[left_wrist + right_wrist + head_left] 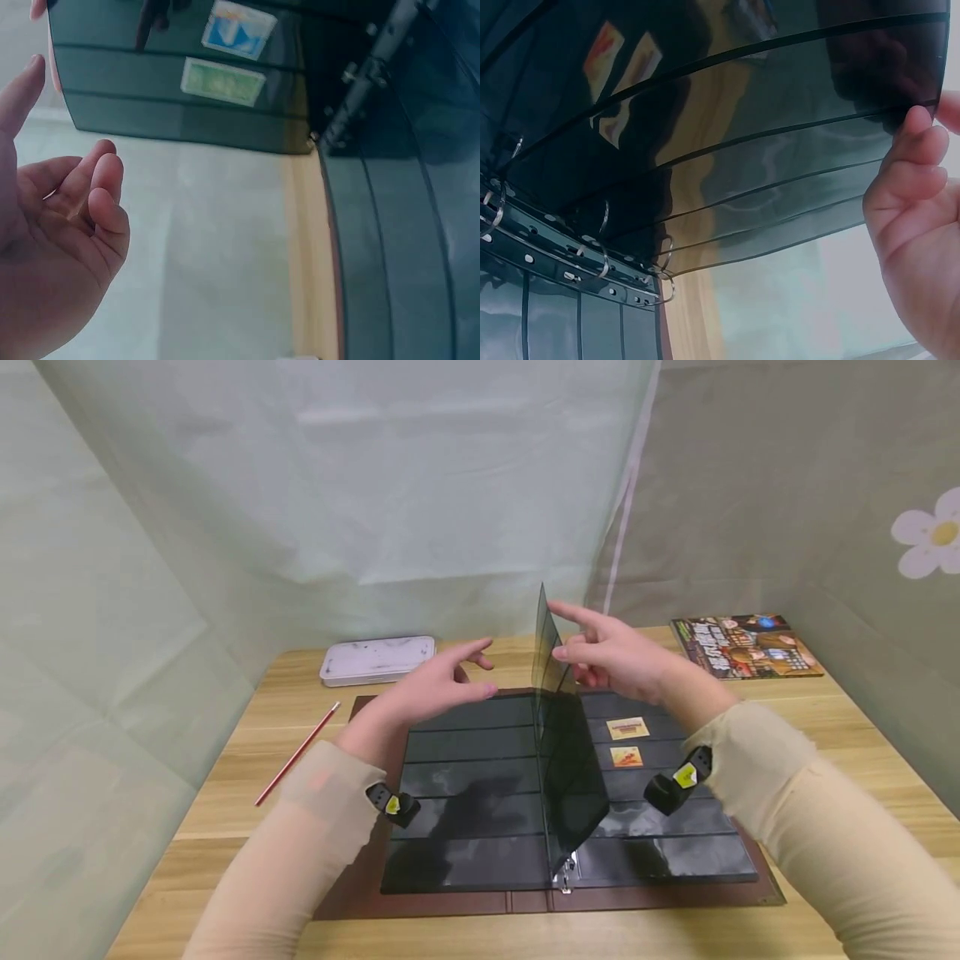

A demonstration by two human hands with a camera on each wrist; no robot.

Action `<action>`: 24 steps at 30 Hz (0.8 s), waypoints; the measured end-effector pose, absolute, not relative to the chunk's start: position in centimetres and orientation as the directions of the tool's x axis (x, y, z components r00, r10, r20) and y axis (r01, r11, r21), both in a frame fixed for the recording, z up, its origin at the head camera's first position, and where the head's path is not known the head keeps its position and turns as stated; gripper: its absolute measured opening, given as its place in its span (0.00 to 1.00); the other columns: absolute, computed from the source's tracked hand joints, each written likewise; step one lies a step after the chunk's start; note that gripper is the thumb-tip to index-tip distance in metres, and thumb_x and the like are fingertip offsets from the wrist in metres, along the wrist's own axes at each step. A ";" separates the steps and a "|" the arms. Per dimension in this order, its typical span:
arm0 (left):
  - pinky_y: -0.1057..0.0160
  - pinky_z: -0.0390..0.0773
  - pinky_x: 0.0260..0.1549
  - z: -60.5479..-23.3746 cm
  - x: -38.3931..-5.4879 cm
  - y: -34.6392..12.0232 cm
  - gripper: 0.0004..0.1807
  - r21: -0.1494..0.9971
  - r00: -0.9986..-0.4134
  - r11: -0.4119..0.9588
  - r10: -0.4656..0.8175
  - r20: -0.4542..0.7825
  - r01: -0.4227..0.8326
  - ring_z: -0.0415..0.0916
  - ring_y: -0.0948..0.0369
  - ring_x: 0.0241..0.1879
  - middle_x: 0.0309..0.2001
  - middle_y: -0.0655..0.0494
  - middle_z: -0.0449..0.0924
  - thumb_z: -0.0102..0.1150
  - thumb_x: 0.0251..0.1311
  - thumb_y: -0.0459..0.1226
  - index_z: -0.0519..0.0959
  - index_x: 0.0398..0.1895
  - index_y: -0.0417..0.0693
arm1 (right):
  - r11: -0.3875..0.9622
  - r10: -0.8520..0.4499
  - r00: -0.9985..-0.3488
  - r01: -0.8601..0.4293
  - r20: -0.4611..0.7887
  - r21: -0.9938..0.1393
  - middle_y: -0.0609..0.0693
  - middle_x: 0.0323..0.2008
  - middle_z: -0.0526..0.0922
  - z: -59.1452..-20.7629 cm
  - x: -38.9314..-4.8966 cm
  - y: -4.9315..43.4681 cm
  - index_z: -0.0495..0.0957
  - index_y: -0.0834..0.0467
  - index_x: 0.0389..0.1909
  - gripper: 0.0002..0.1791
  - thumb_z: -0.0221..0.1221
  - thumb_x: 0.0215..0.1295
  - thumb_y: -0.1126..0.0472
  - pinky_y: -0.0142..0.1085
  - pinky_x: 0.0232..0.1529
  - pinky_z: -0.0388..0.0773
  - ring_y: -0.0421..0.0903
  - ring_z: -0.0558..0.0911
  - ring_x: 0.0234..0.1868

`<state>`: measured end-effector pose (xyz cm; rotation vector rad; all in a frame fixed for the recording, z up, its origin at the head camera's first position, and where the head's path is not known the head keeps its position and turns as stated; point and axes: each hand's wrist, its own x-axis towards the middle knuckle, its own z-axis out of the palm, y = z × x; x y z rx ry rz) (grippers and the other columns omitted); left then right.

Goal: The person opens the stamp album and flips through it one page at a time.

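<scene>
A stamp album point(472, 793) lies spread on the table, with dark strip-pocket pages on metal rings point(604, 255). One dark page point(566, 752) stands nearly upright at the middle, leaning right. My right hand point(618, 656) is on its right side, index finger extended and thumb beside it, touching near the outer edge. My left hand point(431, 685) hovers over the left page, fingers loosely bent and holding nothing. Two small stamps, an upper one point(627, 727) and a lower one point(626, 757), sit in the right page. A blue stamp point(238, 30) and a green stamp point(223, 81) show on the raised page.
A red pencil point(298, 752) lies left of the album. Behind it is a pale, scuffed flat case point(378, 660). A colourful booklet point(746, 647) lies at the back right. Pale cloth point(450, 485) hangs behind and beside the wooden table point(217, 827).
</scene>
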<state>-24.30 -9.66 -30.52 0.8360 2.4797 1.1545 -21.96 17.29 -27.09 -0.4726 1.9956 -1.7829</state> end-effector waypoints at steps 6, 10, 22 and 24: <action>0.57 0.74 0.39 -29.3 -24.0 -7.9 0.40 0.788 -0.780 0.475 0.626 0.010 0.391 0.74 0.59 0.41 0.57 0.59 0.69 0.58 0.59 0.51 0.53 0.73 0.56 | 0.069 -0.507 -0.859 0.042 -0.071 -0.997 0.47 0.21 0.69 -27.4 -21.9 17.2 0.44 0.49 0.74 0.41 0.54 0.65 0.64 0.33 0.26 0.70 0.40 0.68 0.20; 0.57 0.75 0.39 -28.7 -23.8 -6.9 0.40 0.806 -0.771 0.449 0.637 0.013 0.385 0.74 0.59 0.42 0.58 0.61 0.68 0.58 0.60 0.51 0.52 0.73 0.57 | 0.043 -0.510 -0.858 0.047 -0.063 -0.998 0.47 0.21 0.70 -27.7 -22.0 17.2 0.44 0.49 0.74 0.40 0.53 0.66 0.64 0.33 0.26 0.70 0.40 0.68 0.20; 0.56 0.75 0.38 -28.1 -24.0 -5.2 0.41 0.830 -0.758 0.407 0.651 0.030 0.382 0.73 0.58 0.45 0.63 0.57 0.63 0.56 0.62 0.50 0.49 0.74 0.55 | -0.027 -0.523 -0.852 0.032 -0.013 -0.999 0.46 0.19 0.71 -28.0 -21.9 17.0 0.44 0.51 0.74 0.39 0.52 0.67 0.65 0.32 0.25 0.69 0.40 0.68 0.19; 0.56 0.75 0.37 -28.1 -24.0 -5.1 0.41 0.831 -0.758 0.407 0.651 0.027 0.379 0.73 0.59 0.45 0.63 0.59 0.63 0.56 0.62 0.50 0.48 0.74 0.56 | -0.042 -0.526 -0.851 0.035 -0.007 -0.998 0.46 0.19 0.71 -28.1 -21.9 17.0 0.45 0.51 0.74 0.38 0.52 0.67 0.66 0.32 0.25 0.68 0.40 0.67 0.19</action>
